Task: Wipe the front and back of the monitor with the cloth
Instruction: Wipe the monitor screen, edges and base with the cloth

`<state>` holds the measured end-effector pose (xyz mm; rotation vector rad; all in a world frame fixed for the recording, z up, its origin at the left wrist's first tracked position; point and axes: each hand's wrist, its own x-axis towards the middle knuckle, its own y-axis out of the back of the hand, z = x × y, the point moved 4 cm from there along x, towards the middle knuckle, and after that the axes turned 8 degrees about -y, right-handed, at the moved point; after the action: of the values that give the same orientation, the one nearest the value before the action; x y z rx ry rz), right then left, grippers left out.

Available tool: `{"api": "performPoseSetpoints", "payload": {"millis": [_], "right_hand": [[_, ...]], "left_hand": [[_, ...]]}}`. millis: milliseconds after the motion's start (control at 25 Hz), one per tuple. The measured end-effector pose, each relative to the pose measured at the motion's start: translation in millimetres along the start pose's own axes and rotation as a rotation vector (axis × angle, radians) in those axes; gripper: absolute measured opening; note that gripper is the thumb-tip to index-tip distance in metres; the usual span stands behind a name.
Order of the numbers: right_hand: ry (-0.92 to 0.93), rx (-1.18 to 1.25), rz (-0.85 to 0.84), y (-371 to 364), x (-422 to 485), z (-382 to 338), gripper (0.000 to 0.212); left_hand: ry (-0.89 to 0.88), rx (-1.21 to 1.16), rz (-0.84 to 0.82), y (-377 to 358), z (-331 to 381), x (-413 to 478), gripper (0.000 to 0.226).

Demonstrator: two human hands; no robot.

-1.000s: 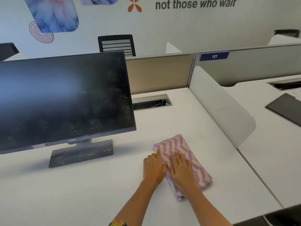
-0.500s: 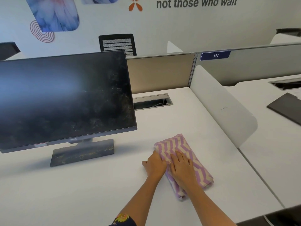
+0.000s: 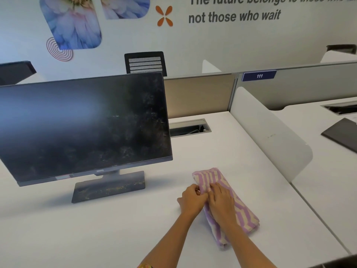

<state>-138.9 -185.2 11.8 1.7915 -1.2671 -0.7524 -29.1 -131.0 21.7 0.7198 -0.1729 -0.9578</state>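
- The folded cloth [image 3: 211, 177], striped purple and cream, lies on the white tabletop [image 3: 228, 151], to the right of the monitor [image 3: 83, 124] and well apart from its stand.
- The left hand [image 3: 191, 200] sits at the cloth's left edge, knuckles up. Its fingers are curled in, and its grip pinches the edge of the fabric.
- The right hand [image 3: 222, 205] lies palm down on top of the cloth, with the forearm running in from the lower right. Its fingers are bent at the tips and meet the left hand's fingers.
- I cannot tell whether the right hand's grip pinches the cloth or only presses on it.
- The monitor stands upright on the tabletop, its dark screen smudged and speckled with dust.
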Motion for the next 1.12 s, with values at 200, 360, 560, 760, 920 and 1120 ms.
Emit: {"api": "performPoseSetpoints", "payload": {"millis": [200,360,560,760,920,1120], "right_hand": [[-0.044,0.175,0.062,0.1,-5.4,-27.6,0.04],[-0.074,0.398,0.115,1.8,-18.7,-53.7,0.049],[-0.154,0.7,0.152,5.0,-33.1,-103.3,0.051],[-0.226,0.991,0.184,17.1,-33.9,-151.3,0.026],[-0.252,1.119,0.279,22.8,-35.4,-191.5,0.017],[-0.201,1.186,0.409,39.3,-40.1,-248.0,0.024]], "left_hand": [[-0.088,-0.105,0.023,21.4,-7.5,-5.6,0.02],[-0.15,-0.224,0.051,49.8,-10.0,-9.0,0.021],[-0.273,-0.23,0.098,94.2,-6.6,-17.1,0.023],[-0.468,-0.06,0.16,151.8,-4.5,-26.8,0.03],[-0.597,0.119,0.201,209.9,-8.1,-28.1,0.04],[-0.717,0.227,0.499,314.8,-22.0,-19.4,0.03]]}}
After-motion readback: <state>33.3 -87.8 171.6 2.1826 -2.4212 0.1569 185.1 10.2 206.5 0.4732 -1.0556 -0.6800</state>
